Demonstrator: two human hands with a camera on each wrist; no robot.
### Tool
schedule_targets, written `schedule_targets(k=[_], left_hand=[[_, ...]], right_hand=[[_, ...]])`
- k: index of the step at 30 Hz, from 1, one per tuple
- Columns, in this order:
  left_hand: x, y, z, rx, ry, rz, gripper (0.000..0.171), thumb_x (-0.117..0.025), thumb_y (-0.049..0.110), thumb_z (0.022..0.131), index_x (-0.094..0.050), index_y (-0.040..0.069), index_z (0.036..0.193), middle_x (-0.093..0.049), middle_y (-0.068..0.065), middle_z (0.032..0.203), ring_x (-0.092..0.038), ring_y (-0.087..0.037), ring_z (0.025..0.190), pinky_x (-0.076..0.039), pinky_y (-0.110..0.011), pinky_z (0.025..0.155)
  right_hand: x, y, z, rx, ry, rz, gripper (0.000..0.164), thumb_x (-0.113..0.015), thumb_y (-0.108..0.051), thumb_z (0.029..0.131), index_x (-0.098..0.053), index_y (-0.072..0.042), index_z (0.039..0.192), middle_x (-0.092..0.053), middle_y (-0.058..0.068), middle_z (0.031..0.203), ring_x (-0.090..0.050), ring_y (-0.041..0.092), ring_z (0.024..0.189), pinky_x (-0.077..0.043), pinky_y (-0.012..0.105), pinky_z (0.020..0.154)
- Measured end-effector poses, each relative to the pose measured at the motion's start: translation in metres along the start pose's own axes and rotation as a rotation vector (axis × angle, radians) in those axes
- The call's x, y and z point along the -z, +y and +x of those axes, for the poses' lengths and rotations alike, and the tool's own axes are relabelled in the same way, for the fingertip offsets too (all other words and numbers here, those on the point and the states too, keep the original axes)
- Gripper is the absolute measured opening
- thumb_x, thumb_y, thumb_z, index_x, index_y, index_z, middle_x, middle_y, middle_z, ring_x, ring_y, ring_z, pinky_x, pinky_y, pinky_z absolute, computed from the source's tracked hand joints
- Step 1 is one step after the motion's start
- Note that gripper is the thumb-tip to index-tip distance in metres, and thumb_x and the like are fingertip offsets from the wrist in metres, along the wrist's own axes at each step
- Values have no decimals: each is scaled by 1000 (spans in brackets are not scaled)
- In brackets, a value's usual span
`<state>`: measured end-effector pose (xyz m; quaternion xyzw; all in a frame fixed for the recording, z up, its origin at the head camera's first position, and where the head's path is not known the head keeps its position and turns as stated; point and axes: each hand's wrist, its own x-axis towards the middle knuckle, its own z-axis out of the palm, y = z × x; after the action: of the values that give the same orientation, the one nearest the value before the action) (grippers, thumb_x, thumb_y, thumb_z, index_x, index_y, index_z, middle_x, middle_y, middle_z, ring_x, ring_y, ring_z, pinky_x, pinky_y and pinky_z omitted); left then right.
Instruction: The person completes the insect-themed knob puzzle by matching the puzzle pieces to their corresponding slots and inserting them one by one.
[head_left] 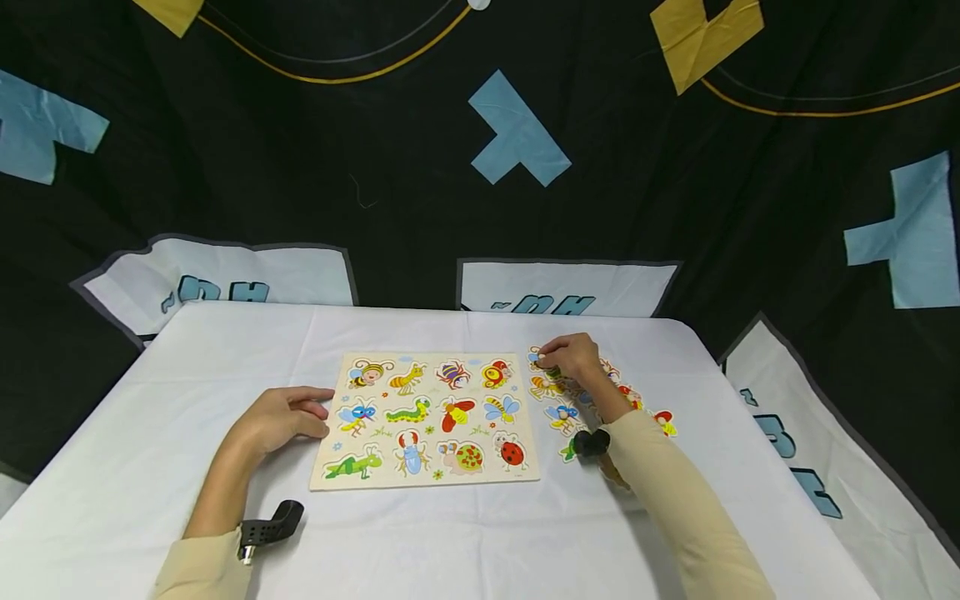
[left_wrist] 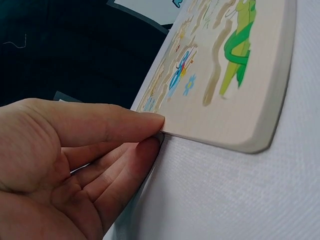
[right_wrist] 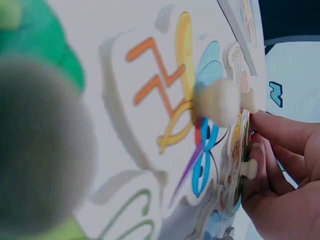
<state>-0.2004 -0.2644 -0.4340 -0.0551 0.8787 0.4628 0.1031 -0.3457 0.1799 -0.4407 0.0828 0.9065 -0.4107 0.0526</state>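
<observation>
A pale wooden insect puzzle board [head_left: 425, 485] lies flat on the table. At its left edge my left hand [head_left: 283, 421] pinches the rim between thumb and finger; the left wrist view shows the fingertips [left_wrist: 154, 122] right at the edge, near the corner with the grasshopper. Right of the board, my right hand [head_left: 576, 357] reaches over a cluster of knobbed insect pieces. Its curled fingertips pinch at a knobbed puzzle piece [head_left: 534, 358] at the cluster's far left. A pale knob [right_wrist: 249, 101] meets the index fingertip in the right wrist view. Forearm and hand hide several pieces.
Near the right forearm lie a mosquito piece [head_left: 562, 417], a green piece [head_left: 567, 451] and a red-and-yellow piece [head_left: 664, 422]. A white cloth covers the table [head_left: 420, 542]. Behind it hangs a black curtain [head_left: 390, 183] with blue and yellow patches.
</observation>
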Motion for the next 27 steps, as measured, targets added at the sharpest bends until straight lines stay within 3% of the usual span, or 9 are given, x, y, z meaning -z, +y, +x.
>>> schedule_targets(k=[9,14,22,27], left_hand=[[0,-1,1,-2,-5,2,69,-80,5,73,-58,-1,139,-70,-7,98,-59,-17,88,-47,-25,72],[0,-1,1,10,3,5,70,-80,6,74,-57,-1,140,-69,-7,99,-58,-18,89,-46,-26,73],[1,0,0,8,6,-3,69,-80,6,75,-58,-1,139,-70,-7,99,-59,-17,88,-47,-26,72],[0,0,0,3,0,-6,68,-79,7,75,-58,-1,139,-70,-7,99,-59,-17,88,-47,-25,73]], right_hand=[[2,-4,-2,20,-8,-26,19,-81,-24,85,-80,-11,98,-73,12,107,-63,21,83,-46,28,64],[5,-11,-3,35,-7,-28,18,-81,-23,85,-80,-11,98,-74,10,102,-61,21,84,-45,29,68],[1,-26,-9,50,-29,-20,19,-81,-24,85,-79,-12,100,-73,9,110,-59,23,94,-45,31,76],[-6,-35,-14,91,-37,-8,18,-80,-22,86,-79,-12,100,-75,8,103,-61,23,93,-47,32,79]])
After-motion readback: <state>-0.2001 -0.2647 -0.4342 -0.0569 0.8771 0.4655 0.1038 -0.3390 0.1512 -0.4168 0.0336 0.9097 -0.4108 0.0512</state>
